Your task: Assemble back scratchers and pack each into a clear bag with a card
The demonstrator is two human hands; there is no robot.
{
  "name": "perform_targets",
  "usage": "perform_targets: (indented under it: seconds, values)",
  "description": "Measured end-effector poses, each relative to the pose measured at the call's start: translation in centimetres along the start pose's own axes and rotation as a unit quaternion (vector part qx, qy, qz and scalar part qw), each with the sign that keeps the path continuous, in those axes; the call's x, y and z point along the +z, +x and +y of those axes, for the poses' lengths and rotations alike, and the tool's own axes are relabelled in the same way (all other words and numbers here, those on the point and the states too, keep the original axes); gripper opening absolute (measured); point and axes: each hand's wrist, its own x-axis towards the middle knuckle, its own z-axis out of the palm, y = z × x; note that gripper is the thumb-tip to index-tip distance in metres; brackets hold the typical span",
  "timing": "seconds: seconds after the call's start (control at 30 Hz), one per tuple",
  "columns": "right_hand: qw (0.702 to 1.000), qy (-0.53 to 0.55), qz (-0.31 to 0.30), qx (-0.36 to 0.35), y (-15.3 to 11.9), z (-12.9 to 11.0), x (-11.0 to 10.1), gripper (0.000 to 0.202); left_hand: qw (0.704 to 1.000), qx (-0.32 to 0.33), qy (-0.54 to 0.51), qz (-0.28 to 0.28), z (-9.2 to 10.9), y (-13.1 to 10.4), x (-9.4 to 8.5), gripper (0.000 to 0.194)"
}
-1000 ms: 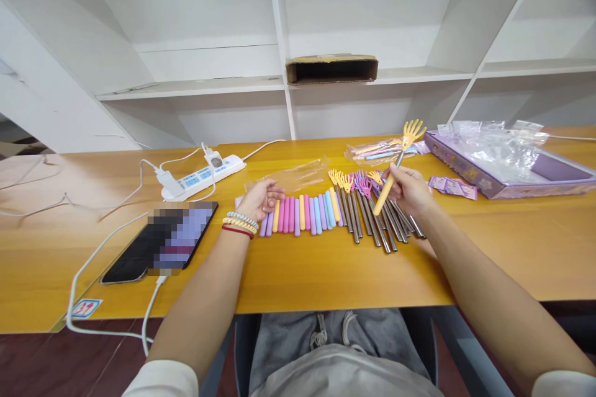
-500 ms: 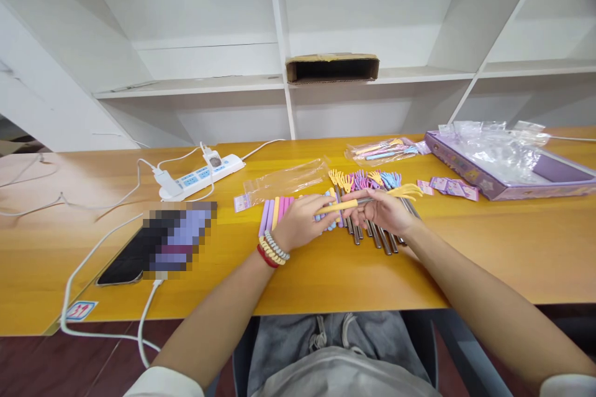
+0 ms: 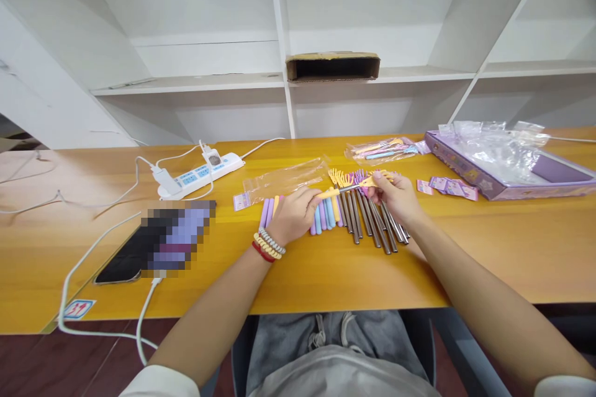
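Observation:
A back scratcher [image 3: 348, 188] with a yellow grip, a metal rod and a yellow hand-shaped head is held level above the table between both hands. My left hand [image 3: 293, 216], wearing coiled bracelets, is closed around its yellow grip. The fingers of my right hand [image 3: 397, 196] pinch it by the yellow head. Below lie loose foam-like grips [image 3: 326, 218] in purple, blue, yellow and pink, partly covered by my left hand. Several metal rods [image 3: 379, 229] with yellow, purple and blue hand-shaped heads lie side by side under my right hand.
Beyond the hands lie a clear plastic bag [image 3: 288, 181] and a bag of packed scratchers [image 3: 386, 149]. A purple box [image 3: 488, 193] holding clear bags stands right, beside small cards [image 3: 454, 188]. Left are a power strip [image 3: 200, 175], cables and a phone [image 3: 118, 257]. Shelves [image 3: 195, 84] rise behind.
My right hand has turned and shifted its hold onto the yellow head, where before the head stuck out past the palm. The left hand has moved slightly left along the grip.

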Motion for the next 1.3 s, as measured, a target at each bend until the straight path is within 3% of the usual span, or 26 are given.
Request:
perform_targets:
  seconds: [0.2, 0.37, 0.57, 0.73, 0.8, 0.93, 1.07, 1.17, 1.3]
  values:
    - [0.997, -0.075, -0.023, -0.009, -0.6, -0.3, 0.3, 0.036, 0.998, -0.02, 0.047, -0.024, 0.0, -0.1, -0.4, 0.03]
    - [0.997, -0.075, -0.016, -0.015, -0.2, 0.1, 0.2, 0.039, 0.995, -0.021, 0.092, -0.017, -0.7, 0.4, -0.7, 0.031]
    - [0.998, -0.032, 0.041, -0.032, 1.0, 0.5, -0.8, 0.037, 0.987, 0.021, 0.158, 0.002, -2.1, 1.3, -1.7, 0.031]
    - [0.974, 0.084, 0.196, -0.072, 2.5, -0.2, -4.5, 0.038, 0.972, -0.006, 0.231, 0.041, -5.2, 1.3, -3.7, 0.03]
    - [0.945, 0.145, 0.279, -0.088, 3.1, -0.6, -6.5, 0.041, 0.965, -0.029, 0.253, 0.068, -6.8, 1.0, -4.6, 0.029]
    - [0.902, 0.183, 0.38, -0.091, 3.6, -1.0, -10.4, 0.033, 0.96, -0.051, 0.265, 0.081, -9.8, 0.2, -6.0, 0.025]
    - [0.841, 0.217, 0.491, -0.067, 3.3, -0.7, -14.6, 0.034, 0.947, -0.108, 0.268, 0.138, -12.3, -0.9, -7.4, 0.022]
    - [0.839, 0.227, 0.489, -0.073, 2.7, -0.2, -16.7, 0.037, 0.956, -0.101, 0.232, 0.145, -13.5, -1.4, -8.1, 0.024]
    - [0.864, 0.19, 0.463, -0.05, 2.3, 0.1, -17.2, 0.036, 0.962, -0.092, 0.193, 0.172, -13.7, -1.4, -8.4, 0.026]
